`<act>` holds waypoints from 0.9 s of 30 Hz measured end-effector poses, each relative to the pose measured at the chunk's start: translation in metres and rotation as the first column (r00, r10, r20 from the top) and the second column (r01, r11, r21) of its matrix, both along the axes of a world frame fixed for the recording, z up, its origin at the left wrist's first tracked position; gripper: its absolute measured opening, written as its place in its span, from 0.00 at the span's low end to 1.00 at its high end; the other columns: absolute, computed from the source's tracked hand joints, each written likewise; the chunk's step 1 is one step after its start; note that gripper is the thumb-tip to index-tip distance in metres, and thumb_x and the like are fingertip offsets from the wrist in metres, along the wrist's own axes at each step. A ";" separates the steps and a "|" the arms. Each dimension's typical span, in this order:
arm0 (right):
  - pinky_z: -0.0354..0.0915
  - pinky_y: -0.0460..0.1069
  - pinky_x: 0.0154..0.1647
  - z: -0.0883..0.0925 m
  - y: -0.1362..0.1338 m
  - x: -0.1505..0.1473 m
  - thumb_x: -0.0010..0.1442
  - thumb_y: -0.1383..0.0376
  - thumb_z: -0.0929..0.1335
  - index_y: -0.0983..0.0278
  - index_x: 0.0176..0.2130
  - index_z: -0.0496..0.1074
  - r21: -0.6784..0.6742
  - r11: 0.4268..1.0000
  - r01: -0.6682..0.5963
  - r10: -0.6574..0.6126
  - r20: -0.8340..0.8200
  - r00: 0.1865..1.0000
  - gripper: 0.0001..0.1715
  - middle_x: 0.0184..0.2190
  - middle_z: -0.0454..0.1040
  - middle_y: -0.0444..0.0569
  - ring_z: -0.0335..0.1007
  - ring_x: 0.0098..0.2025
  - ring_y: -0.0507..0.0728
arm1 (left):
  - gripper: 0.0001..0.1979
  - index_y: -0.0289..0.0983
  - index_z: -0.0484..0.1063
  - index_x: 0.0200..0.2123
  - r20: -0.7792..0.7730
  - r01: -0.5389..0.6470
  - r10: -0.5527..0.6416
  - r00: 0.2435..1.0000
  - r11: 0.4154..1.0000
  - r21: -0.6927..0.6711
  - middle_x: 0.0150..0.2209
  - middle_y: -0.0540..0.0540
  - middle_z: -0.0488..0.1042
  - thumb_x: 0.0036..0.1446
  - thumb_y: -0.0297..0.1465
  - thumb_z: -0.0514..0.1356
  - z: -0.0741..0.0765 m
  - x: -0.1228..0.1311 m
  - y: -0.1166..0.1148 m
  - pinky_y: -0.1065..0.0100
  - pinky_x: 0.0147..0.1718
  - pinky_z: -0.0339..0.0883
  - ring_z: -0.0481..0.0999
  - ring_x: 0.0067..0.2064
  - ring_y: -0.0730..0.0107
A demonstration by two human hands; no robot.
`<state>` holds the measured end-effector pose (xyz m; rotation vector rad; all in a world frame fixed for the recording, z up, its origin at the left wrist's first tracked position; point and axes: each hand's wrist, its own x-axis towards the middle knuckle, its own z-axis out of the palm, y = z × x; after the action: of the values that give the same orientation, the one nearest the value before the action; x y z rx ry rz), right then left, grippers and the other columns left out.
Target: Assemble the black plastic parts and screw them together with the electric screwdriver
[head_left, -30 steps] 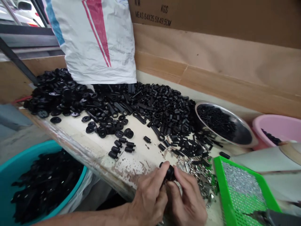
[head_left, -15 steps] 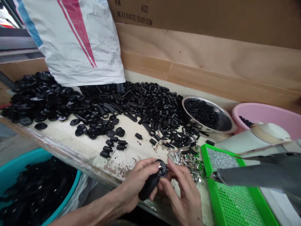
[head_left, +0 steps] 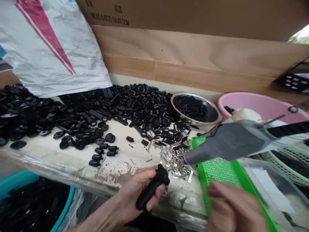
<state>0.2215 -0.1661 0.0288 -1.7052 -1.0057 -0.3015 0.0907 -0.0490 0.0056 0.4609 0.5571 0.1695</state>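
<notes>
My left hand point(head_left: 138, 193) is wrapped round a black plastic handle point(head_left: 151, 190), whose rounded head points up and away from me. Smeared by motion, my right hand point(head_left: 236, 207) is apart from the handle, over the near part of the green tray point(head_left: 205, 190); its fingers are too blurred to read. A grey power screwdriver point(head_left: 222, 141) hangs at a slant above the tray, its nose near a heap of small metal clips point(head_left: 177, 158). The clips lie on the worktable beyond my left hand.
Heaps of black round caps point(head_left: 26, 106) and short black sleeves point(head_left: 145, 106) cover the table's back. Behind the tray stand a steel bowl point(head_left: 214, 116) of black pins and a pink basin point(head_left: 256, 98). A teal tub point(head_left: 71, 199) of black parts is at lower left; a white sack point(head_left: 79, 48) hangs above.
My right hand has let go of the handle's head and moved right. The handle has turned in my left hand. The screwdriver has shifted left over the tray, and the view has swung right.
</notes>
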 end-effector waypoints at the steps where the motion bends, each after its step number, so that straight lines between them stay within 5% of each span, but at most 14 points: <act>1: 0.64 0.50 0.29 -0.008 0.003 -0.011 0.62 0.62 0.66 0.56 0.47 0.73 -0.044 0.997 -0.059 0.056 -0.058 0.997 0.13 0.33 0.70 0.48 0.68 0.32 0.57 | 0.11 0.34 0.65 0.40 -0.011 -0.026 0.027 1.000 0.997 0.071 0.23 0.49 0.70 0.58 0.35 0.55 0.002 0.001 -0.003 0.77 0.14 0.47 0.62 0.14 0.81; 4: 0.67 0.46 0.28 -0.031 0.011 -0.034 0.61 0.60 0.67 0.59 0.49 0.72 -0.074 0.980 -0.185 0.160 -0.266 0.951 0.16 0.32 0.71 0.47 0.68 0.30 0.53 | 0.12 0.36 0.67 0.44 -0.016 -0.106 0.119 0.993 0.929 0.356 0.31 0.48 0.71 0.60 0.36 0.57 0.008 0.003 -0.010 0.77 0.21 0.58 0.67 0.23 0.78; 8: 0.69 0.44 0.32 -0.041 0.016 -0.038 0.58 0.58 0.70 0.57 0.48 0.74 0.003 0.964 -0.264 0.227 -0.521 0.823 0.17 0.41 0.74 0.48 0.72 0.37 0.53 | 0.13 0.38 0.68 0.49 0.032 -0.123 0.146 0.989 0.677 0.726 0.39 0.47 0.72 0.63 0.36 0.55 0.007 -0.002 -0.013 0.74 0.33 0.63 0.70 0.36 0.73; 13: 0.70 0.47 0.34 -0.037 0.016 -0.033 0.55 0.56 0.72 0.59 0.41 0.77 0.187 0.913 -0.362 0.399 -0.595 0.697 0.14 0.39 0.74 0.50 0.73 0.38 0.56 | 0.13 0.44 0.68 0.51 0.089 -0.122 0.100 0.991 0.408 0.905 0.42 0.50 0.73 0.64 0.31 0.53 0.005 -0.018 -0.010 0.73 0.42 0.63 0.72 0.42 0.72; 16: 0.69 0.46 0.31 -0.038 0.014 -0.030 0.56 0.58 0.72 0.59 0.40 0.76 0.234 0.875 -0.423 0.472 -0.601 0.645 0.12 0.38 0.71 0.49 0.72 0.36 0.55 | 0.14 0.46 0.68 0.51 0.096 -0.117 0.082 0.992 0.324 0.939 0.43 0.52 0.74 0.64 0.28 0.54 0.008 -0.025 -0.008 0.74 0.43 0.62 0.72 0.43 0.73; 22: 0.69 0.45 0.30 -0.046 0.015 -0.030 0.57 0.68 0.70 0.61 0.37 0.74 0.186 0.866 -0.464 0.483 -0.548 0.683 0.05 0.33 0.69 0.47 0.70 0.34 0.53 | 0.12 0.41 0.69 0.49 0.079 -0.103 0.080 0.994 0.370 0.923 0.40 0.48 0.74 0.64 0.31 0.53 0.001 -0.026 -0.008 0.71 0.41 0.64 0.73 0.41 0.69; 27: 0.67 0.43 0.26 -0.052 0.021 -0.035 0.58 0.67 0.70 0.62 0.35 0.72 0.151 0.911 -0.385 0.400 -0.552 0.731 0.02 0.32 0.67 0.46 0.69 0.32 0.52 | 0.12 0.38 0.70 0.47 0.056 -0.077 0.053 0.997 0.615 0.785 0.40 0.46 0.73 0.63 0.34 0.56 -0.006 -0.020 -0.003 0.71 0.39 0.65 0.72 0.41 0.68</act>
<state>0.1866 -0.1449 -0.0237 -1.3751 -0.8617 0.4635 0.0711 -0.0518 -0.0008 1.3144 0.4471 0.5050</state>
